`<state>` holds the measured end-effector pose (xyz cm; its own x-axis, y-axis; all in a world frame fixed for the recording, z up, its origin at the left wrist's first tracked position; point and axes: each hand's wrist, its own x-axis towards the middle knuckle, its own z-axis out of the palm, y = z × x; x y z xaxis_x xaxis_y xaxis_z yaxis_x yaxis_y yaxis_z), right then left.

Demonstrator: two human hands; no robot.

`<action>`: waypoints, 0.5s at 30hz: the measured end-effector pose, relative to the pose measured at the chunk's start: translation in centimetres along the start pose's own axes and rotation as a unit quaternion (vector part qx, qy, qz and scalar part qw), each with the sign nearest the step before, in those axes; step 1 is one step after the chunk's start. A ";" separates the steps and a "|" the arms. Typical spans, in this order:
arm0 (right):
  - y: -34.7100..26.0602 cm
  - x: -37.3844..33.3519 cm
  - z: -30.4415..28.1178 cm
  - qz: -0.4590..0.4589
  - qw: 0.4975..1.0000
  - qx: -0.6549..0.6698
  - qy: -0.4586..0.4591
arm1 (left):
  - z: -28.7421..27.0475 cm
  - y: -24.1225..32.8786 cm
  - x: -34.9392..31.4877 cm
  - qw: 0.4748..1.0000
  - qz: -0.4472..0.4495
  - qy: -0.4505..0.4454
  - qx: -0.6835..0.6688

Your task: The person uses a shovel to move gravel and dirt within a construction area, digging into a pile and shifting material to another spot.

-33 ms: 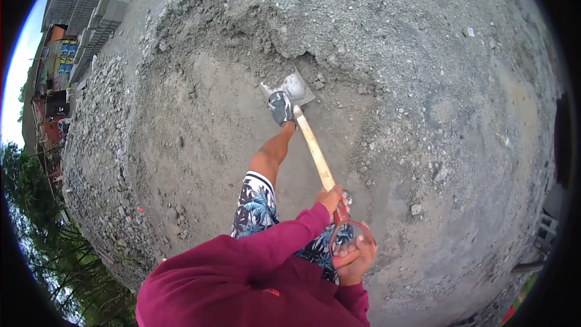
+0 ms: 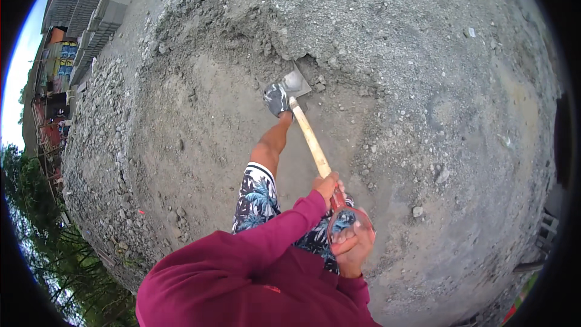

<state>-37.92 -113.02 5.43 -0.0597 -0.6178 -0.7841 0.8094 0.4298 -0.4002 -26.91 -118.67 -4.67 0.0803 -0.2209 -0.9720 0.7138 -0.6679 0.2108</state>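
Observation:
A shovel with a pale wooden shaft point(image 2: 310, 139) and a red D-shaped grip point(image 2: 330, 230) slants away from me. Its metal blade point(image 2: 296, 82) meets the foot of the dug gravel bank point(image 2: 242, 36), its tip hidden there. My left hand point(image 2: 328, 189) is wrapped round the shaft's near end, just above the red part. Behind it, my right hand point(image 2: 354, 243) grips the D-handle's crossbar. A foot of mine in a grey and white shoe point(image 2: 276, 99) is at the blade's left rear, covering part of it.
Loose grey gravel point(image 2: 423, 85) slopes up ahead and to the right. Packed earth point(image 2: 206, 121) lies left of my leg. Stacked grey blocks point(image 2: 104, 21) stand at the far left, with trees point(image 2: 36, 224) nearer on that side. Small stones point(image 2: 417, 211) lie at right.
The shovel, both hands and my foot have shifted slightly forward and left. Less of the blade shows now, its left corner being covered by the shoe. Both hands keep their hold.

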 end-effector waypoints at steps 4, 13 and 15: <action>1.5 7.5 0.7 0.044 0.999 -0.017 -0.013 | 1.3 2.1 7.8 0.999 0.016 0.015 -0.047; 2.8 4.1 -0.6 0.057 0.998 -0.035 -0.019 | -1.6 2.0 6.6 0.997 0.077 0.021 0.000; 2.1 4.6 0.7 0.046 0.998 -0.019 -0.041 | -0.7 3.2 5.9 0.998 0.062 0.013 -0.009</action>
<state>-36.08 -115.42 1.25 0.0629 -0.6260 -0.7773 0.7861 0.5109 -0.3479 -23.66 -121.57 -9.81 0.1873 -0.2824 -0.9408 0.7091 -0.6239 0.3284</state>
